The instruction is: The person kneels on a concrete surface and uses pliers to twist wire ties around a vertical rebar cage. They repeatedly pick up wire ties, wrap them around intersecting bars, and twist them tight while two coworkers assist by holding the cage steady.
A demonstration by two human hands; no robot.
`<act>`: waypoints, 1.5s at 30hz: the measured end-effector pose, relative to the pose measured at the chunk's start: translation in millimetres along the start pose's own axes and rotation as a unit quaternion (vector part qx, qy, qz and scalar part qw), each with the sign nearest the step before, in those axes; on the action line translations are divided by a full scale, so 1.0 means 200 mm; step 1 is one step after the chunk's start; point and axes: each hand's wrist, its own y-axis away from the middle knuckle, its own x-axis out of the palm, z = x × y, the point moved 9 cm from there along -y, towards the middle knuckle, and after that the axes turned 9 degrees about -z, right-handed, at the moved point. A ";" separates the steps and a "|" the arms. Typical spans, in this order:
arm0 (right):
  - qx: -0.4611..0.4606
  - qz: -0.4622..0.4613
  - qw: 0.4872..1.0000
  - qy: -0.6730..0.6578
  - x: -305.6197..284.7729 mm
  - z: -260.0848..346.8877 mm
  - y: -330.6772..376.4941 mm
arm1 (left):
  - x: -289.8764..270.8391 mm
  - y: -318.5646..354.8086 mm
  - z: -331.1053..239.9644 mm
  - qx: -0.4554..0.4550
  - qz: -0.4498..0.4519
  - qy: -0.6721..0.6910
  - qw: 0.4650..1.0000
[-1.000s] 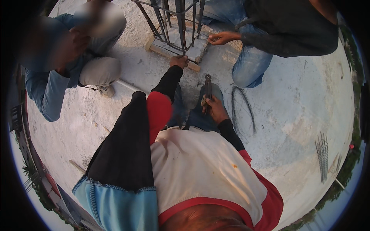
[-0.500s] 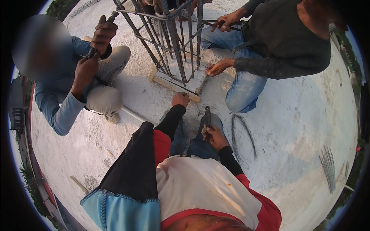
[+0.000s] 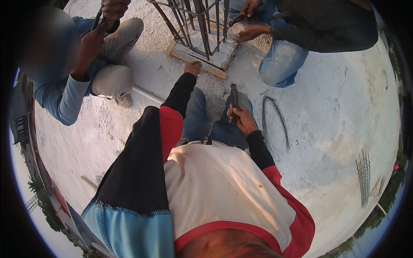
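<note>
A: Where are your hands at this moment?

B: Your right hand (image 3: 243,121) rests on your right knee and is closed around the handle of a dark pincer tool (image 3: 233,99). The head of the tool points to 12 o'clock, away from you. I think you hold it this way so it stays ready.

A: And the left one?

B: Your left hand (image 3: 193,68) is stretched forward to 12 o'clock, at the wooden frame (image 3: 200,63) under the rebar cage (image 3: 201,22). It looks loosely curled with the knuckles up. If it grips something, I cannot tell; the fingers are hidden. Probably it leans there to steady you.

A: What lies around you?

B: A bundle of thin binding wire (image 3: 275,122) lies on the concrete floor (image 3: 344,107) at 3 o'clock from your right hand, near enough to reach. One co-worker crouches at 10 o'clock, another at 1 o'clock with hands at the cage.
</note>
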 end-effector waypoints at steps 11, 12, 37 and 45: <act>0.010 -0.017 1.000 0.004 -0.02 -0.01 -0.02 | 0.30 0.21 -0.28 -0.179 0.048 0.305 0.934; 0.015 -0.016 1.000 0.002 -0.02 -0.01 -0.03 | 0.31 0.20 -0.26 -0.182 0.048 0.291 0.938; 0.041 -0.030 0.999 -0.002 -0.05 -0.03 -0.05 | 0.14 0.08 -0.03 -0.234 -0.044 0.239 0.941; 0.060 -0.015 0.998 0.006 -0.02 -0.02 -0.05 | -0.16 0.17 -0.09 -0.109 0.007 0.169 0.980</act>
